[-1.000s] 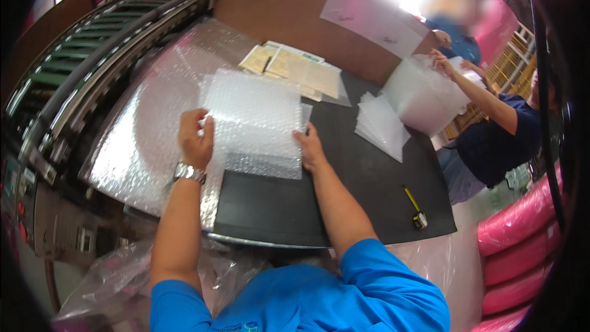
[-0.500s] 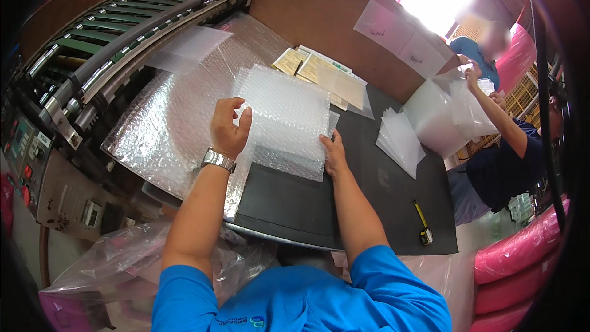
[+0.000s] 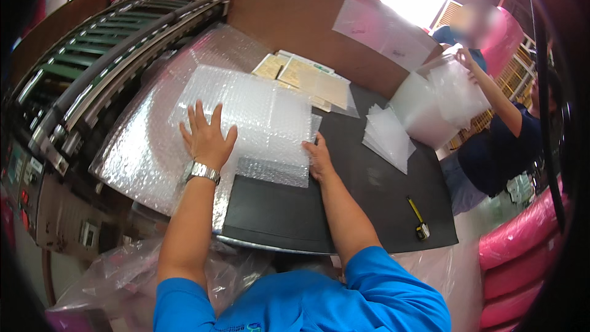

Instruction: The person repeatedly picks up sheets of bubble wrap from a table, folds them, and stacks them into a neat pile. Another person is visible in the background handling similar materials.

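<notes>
Bubble-wrap sheets (image 3: 270,107) were overlaid by the spread left hand (image 3: 209,141). Their right edge was touched by the right hand (image 3: 319,158).

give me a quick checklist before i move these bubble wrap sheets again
1. Right hand at the sheets' right edge: ok
2. Left hand pressing on the bubble wrap sheets: cannot tell; its fingers are spread over them, contact unclear
3. Sheet edges lined up: not ok; they overlap unevenly
4. Tape measure clear of the sheets: ok; it lies apart on the black tabletop, blade out
5. Co-worker's hand away from the sheets: ok; it is at the clear plastic on the right
</notes>
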`<state>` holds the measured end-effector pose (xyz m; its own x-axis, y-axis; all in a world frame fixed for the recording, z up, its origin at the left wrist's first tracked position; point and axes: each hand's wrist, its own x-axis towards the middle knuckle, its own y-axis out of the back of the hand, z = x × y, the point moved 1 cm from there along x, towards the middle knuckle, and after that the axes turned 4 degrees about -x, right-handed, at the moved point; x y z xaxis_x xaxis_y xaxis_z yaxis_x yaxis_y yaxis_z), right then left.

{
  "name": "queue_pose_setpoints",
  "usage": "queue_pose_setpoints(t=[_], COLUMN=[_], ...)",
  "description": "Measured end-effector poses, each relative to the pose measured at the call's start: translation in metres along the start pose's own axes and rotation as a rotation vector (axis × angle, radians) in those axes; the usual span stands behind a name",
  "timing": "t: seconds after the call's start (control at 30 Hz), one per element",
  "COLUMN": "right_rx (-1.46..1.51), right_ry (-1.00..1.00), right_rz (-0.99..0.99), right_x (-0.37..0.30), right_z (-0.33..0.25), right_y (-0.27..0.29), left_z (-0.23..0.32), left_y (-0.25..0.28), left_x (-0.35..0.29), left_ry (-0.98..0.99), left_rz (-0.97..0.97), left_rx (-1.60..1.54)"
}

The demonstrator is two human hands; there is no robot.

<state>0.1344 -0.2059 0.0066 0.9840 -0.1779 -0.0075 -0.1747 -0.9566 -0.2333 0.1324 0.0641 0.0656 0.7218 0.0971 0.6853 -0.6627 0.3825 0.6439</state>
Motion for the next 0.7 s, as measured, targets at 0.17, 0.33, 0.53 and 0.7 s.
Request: queue_pose_setpoints(t=[0.17, 0.33, 0.53, 0.7], right_rx=[0.183, 0.037, 0.085, -0.220], right_ry=[-0.093, -0.028, 0.005, 0.299], right_rz=[-0.066, -0.052, 0.181, 0.005], right_x=[0.004, 0.002, -0.032, -0.066], right_z=[0.002, -0.018, -0.010, -0.064], right_y=[-0.001, -0.004, 0.000, 0.050], left_z=[0.013, 0.034, 0.019, -0.023], left_y=[-0.022, -0.022, -0.039, -0.045], left_x=[-0.021, -0.036, -0.031, -0.026], left_ry=[-0.134, -0.491, -0.280, 0.117], left_rz=[-0.598, -0.650, -0.335, 0.000], left_rx=[0.012, -0.142, -0.423, -0.753])
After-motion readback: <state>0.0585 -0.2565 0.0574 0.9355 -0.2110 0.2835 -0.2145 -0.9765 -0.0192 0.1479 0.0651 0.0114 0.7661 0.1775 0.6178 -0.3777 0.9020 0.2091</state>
